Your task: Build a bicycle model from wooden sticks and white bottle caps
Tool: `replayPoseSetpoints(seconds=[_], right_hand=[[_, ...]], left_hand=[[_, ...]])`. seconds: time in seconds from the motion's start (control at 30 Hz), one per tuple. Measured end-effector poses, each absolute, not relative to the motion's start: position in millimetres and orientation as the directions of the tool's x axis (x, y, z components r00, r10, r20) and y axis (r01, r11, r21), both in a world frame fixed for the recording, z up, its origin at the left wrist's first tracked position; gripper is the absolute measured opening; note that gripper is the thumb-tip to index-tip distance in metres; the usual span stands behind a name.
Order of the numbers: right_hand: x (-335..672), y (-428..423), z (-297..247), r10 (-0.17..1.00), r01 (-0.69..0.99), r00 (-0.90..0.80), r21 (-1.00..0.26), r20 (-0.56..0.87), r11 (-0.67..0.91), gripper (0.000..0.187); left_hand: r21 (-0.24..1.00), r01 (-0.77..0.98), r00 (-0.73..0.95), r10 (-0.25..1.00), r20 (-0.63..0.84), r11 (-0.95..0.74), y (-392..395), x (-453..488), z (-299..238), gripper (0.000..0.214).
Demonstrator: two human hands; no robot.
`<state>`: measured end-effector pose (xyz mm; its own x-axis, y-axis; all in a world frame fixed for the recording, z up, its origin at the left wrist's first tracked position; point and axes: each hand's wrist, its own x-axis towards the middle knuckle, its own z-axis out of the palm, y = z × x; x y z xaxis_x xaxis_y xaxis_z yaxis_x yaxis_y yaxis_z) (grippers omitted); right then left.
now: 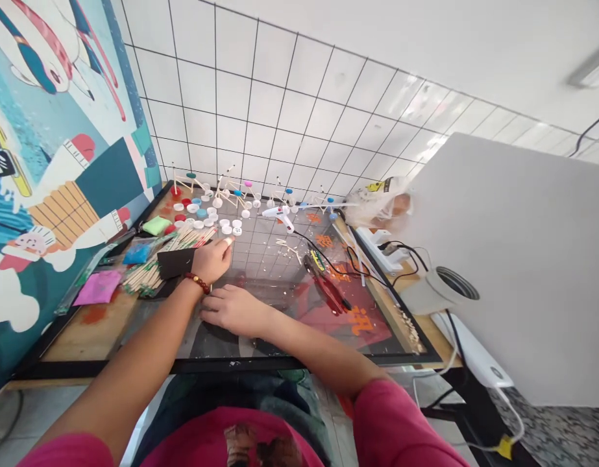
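Observation:
My left hand (213,259), with a beaded bracelet (198,281) at its wrist, is closed over the table beside a black card (176,263) and a pile of wooden sticks (150,269). A small white patch shows at its fingertips; I cannot make out what it is. Close below, my right hand (235,311) rests near the left wrist, fingers curled, and what they hold, if anything, is hidden. Beyond the left hand lie several white bottle caps (226,223) and a red cap (176,191). Stick structures (221,191) with caps stand along the back.
A white glue gun (280,216) lies mid-table, its black cable running right. Near it are red-handled pliers (328,285) and stick scraps (289,248). Pink (98,287) and blue (137,252) packets lie at left. A power strip (381,250) and a plastic bag (379,206) sit at right.

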<state>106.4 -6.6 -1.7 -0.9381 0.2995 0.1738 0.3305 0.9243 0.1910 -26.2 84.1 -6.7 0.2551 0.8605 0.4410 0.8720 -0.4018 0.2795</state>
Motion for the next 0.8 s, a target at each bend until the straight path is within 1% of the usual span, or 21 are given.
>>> replayPoseSetpoints(seconds=[0.13,0.3,0.37,0.4,0.47,0.5,0.57,0.63,0.7,0.73,0.8], right_hand=[[114.8,1.5,-9.0,0.324,0.358,-0.925,0.171,0.198,0.918,0.019],[126.3,4.1,-9.8,0.335,0.364,-0.922,0.136,0.196,0.922,0.023],[132.9,6.1,-7.7,0.388,0.417,-0.897,0.109,0.214,0.902,0.024],[139.2,6.5,-5.8,0.454,0.486,-0.860,0.103,0.235,0.868,0.023],[160.9,4.0,-0.1,0.642,0.691,-0.705,0.089,0.301,0.717,0.021],[176.6,0.6,3.1,0.741,0.805,-0.573,0.069,0.349,0.590,0.019],[214.7,-10.9,8.5,0.862,0.945,-0.312,0.035,0.400,0.325,0.016],[253.9,-26.0,10.1,0.908,0.998,-0.057,0.000,0.415,0.062,0.018],[285.3,-40.3,6.2,0.923,0.992,0.126,-0.029,0.363,-0.124,0.031],[296.6,-46.0,2.3,0.928,0.984,0.177,-0.044,0.328,-0.172,0.039],[310.2,-54.0,-7.6,0.939,0.980,0.200,-0.068,0.279,-0.188,0.043]], left_hand=[[0.214,0.898,0.312,0.899,0.308,-0.385,85.3,-24.2,-8.2,0.033],[0.165,0.897,0.355,0.891,0.283,-0.410,86.8,-21.1,-10.4,0.032],[0.141,0.896,0.370,0.884,0.286,-0.420,86.9,-20.9,-11.0,0.032],[0.131,0.894,0.378,0.879,0.290,-0.428,86.9,-21.0,-11.2,0.031],[0.119,0.891,0.388,0.871,0.301,-0.437,87.0,-21.4,-12.1,0.030],[0.117,0.891,0.388,0.869,0.307,-0.439,87.2,-21.5,-12.7,0.030],[0.121,0.891,0.382,0.868,0.317,-0.437,87.9,-21.3,-14.1,0.030],[0.133,0.894,0.370,0.872,0.320,-0.428,89.2,-20.3,-15.6,0.030],[0.144,0.894,0.364,0.876,0.317,-0.423,90.4,-18.9,-16.5,0.030],[0.147,0.895,0.361,0.877,0.316,-0.421,90.9,-18.3,-16.7,0.031],[0.149,0.898,0.356,0.882,0.310,-0.415,91.4,-17.4,-16.3,0.032]])
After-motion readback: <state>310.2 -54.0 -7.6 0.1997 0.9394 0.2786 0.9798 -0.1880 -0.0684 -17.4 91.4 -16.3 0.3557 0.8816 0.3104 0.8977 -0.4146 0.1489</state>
